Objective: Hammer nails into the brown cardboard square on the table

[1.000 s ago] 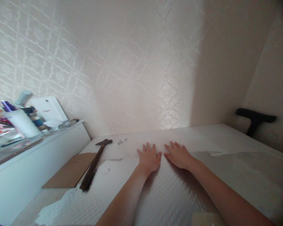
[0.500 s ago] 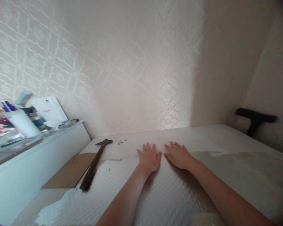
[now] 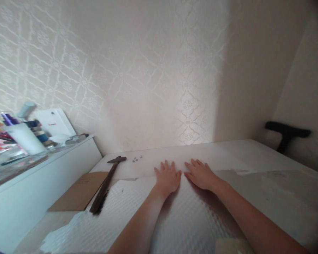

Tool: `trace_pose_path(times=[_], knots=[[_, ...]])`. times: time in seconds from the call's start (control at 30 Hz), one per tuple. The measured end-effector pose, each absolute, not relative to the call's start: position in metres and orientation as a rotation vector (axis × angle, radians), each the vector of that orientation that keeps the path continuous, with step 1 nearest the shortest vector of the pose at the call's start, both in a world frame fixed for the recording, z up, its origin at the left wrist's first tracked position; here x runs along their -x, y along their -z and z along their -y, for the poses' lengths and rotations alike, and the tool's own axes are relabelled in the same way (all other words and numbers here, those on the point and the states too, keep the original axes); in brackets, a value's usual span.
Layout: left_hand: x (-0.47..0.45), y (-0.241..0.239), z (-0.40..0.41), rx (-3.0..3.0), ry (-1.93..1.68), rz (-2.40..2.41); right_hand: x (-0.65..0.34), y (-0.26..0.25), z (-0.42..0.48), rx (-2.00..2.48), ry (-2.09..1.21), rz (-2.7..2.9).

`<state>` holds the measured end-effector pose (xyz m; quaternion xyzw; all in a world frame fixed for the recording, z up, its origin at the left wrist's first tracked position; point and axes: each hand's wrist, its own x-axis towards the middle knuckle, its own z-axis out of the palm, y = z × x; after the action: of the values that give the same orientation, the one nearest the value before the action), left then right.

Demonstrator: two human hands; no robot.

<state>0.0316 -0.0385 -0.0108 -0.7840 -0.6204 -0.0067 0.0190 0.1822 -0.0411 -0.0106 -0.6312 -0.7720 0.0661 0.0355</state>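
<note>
1. Several containers (image 3: 28, 139) crowd the top of a white cabinet (image 3: 60, 176) at my far left, with a white box (image 3: 55, 122) leaning close to the patterned wall (image 3: 148, 88).
2. Just right of the cabinet, brown cardboard (image 3: 76, 192) lies flat on the table (image 3: 222, 151), with small lines of print on it.
3. A hammer (image 3: 104, 188) rests beside the cardboard, its head towards the wall and its wooden handle reaching down onto the bubble wrap (image 3: 185, 215).
4. Small bits (image 3: 137, 159) lie scattered on the white tabletop near the hammer head, too tiny for me to name.
5. The bubble wrap spreads across the near part of the table, ragged at its left edge, running beneath both forearms.
6. The person's left hand (image 3: 168, 178) lies palm down at the wrap's far edge, fingers spread wide, gripping nothing.
7. Close by, the right hand (image 3: 201, 175) is also flat and empty, fingers loosely parted, thumb pointing towards the other thumb across a narrow gap.
8. Beyond the table's right side stands a black T-shaped thing (image 3: 287, 132), rather blurred.
</note>
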Motion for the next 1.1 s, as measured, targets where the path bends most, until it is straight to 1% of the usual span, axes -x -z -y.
trace_pose_path(times=[0.2, 1.1], knots=[[-0.0323, 0.0102, 0.0390, 2.425, -0.017, 1.933, -0.1815, 0.0099, 0.0426, 1.937, -0.199, 2.355], [-0.0320, 0.0110, 0.0385, 2.435, 0.028, 1.930, -0.1823, 0.0111, 0.0412, 1.931, -0.179, 2.382]])
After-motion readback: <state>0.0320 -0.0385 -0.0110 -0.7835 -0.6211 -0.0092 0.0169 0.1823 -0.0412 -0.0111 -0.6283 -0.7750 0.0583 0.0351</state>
